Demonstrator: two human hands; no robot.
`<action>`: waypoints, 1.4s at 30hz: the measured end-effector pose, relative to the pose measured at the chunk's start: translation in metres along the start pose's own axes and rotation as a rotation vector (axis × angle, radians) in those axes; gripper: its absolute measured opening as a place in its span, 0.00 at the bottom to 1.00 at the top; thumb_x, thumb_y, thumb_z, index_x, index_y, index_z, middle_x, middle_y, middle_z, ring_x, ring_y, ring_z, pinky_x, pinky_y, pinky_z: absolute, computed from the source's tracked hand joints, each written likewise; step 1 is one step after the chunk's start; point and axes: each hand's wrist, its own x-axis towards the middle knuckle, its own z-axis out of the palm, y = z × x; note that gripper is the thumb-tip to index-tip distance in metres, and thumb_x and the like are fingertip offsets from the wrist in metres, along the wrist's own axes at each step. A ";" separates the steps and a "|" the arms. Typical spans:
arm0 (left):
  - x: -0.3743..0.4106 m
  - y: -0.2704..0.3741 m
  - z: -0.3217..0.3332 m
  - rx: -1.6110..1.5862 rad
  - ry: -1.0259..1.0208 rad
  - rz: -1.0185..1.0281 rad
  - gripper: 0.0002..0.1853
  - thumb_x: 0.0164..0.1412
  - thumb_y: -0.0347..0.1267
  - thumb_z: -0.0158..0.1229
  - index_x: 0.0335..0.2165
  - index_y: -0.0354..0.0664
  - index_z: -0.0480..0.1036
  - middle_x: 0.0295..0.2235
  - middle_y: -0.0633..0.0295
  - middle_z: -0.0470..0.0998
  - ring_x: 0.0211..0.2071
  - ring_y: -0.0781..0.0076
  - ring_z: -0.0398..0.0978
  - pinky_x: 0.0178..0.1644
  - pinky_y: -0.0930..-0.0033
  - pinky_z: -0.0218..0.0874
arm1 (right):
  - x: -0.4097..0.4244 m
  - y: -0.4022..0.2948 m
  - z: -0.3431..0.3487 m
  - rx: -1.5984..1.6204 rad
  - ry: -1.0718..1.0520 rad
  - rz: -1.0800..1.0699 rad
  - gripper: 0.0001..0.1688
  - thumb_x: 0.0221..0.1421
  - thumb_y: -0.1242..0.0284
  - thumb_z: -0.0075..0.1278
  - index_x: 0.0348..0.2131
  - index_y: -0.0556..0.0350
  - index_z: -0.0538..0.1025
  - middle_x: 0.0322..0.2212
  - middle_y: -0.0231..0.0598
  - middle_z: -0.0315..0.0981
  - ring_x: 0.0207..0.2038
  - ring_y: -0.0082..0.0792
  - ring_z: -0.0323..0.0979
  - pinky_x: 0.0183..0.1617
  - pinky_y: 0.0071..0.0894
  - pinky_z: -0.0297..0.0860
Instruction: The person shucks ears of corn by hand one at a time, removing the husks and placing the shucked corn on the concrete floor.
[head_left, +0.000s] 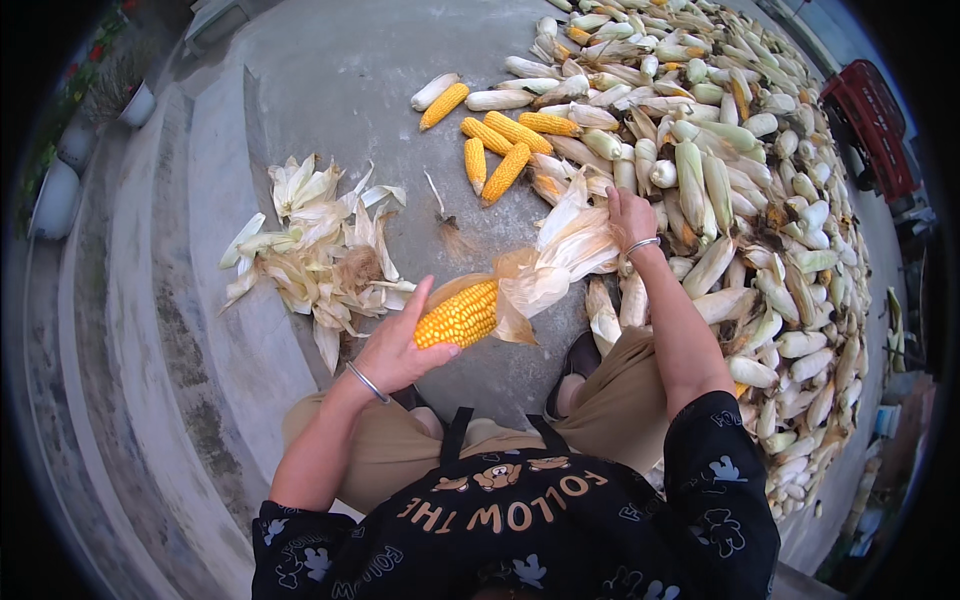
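Observation:
My left hand (401, 341) grips the bared end of a yellow corn cob (459, 315) in front of my knees. Pale dry husk (559, 259) still wraps the cob's other end and stretches up to the right. At its far end my right hand (632, 217) holds the husk, fingers closed around it. Beyond the hands, several bare yellow cobs (517, 133) lie together on the concrete. Beside my right arm rises a large heap of unhusked corn ears (720, 157).
Torn husks and corn silk (322, 247) lie in a loose pile to the left. Concrete steps (217, 247) run along the left, with white flower pots (56, 199) past them. A red vehicle (874, 127) stands beyond the heap. A small root stub (448, 220) lies on the floor.

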 end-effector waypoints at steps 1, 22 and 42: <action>-0.001 0.005 -0.010 -0.180 -0.068 -0.252 0.42 0.43 0.41 0.55 0.52 0.36 0.44 0.24 0.54 0.72 0.16 0.66 0.69 0.20 0.68 0.60 | -0.008 0.000 0.003 -0.004 -0.052 -0.003 0.20 0.53 0.58 0.36 0.26 0.56 0.70 0.21 0.52 0.69 0.26 0.51 0.68 0.30 0.47 0.63; -0.012 0.016 0.055 -1.868 0.230 -0.960 0.26 0.53 0.55 0.37 0.36 0.46 0.62 0.19 0.61 0.65 0.07 0.82 0.54 0.07 0.83 0.43 | -0.167 -0.175 0.109 1.110 -0.282 0.501 0.14 0.55 0.67 0.34 0.24 0.60 0.63 0.21 0.37 0.65 0.25 0.32 0.66 0.28 0.32 0.61; -0.054 0.013 0.033 -2.031 0.189 -0.874 0.29 0.53 0.56 0.36 0.38 0.42 0.60 0.20 0.62 0.62 0.06 0.85 0.51 0.07 0.83 0.43 | -0.181 -0.154 0.055 1.595 -1.344 0.177 0.35 0.47 0.51 0.45 0.50 0.47 0.55 0.45 0.41 0.60 0.48 0.35 0.59 0.48 0.50 0.56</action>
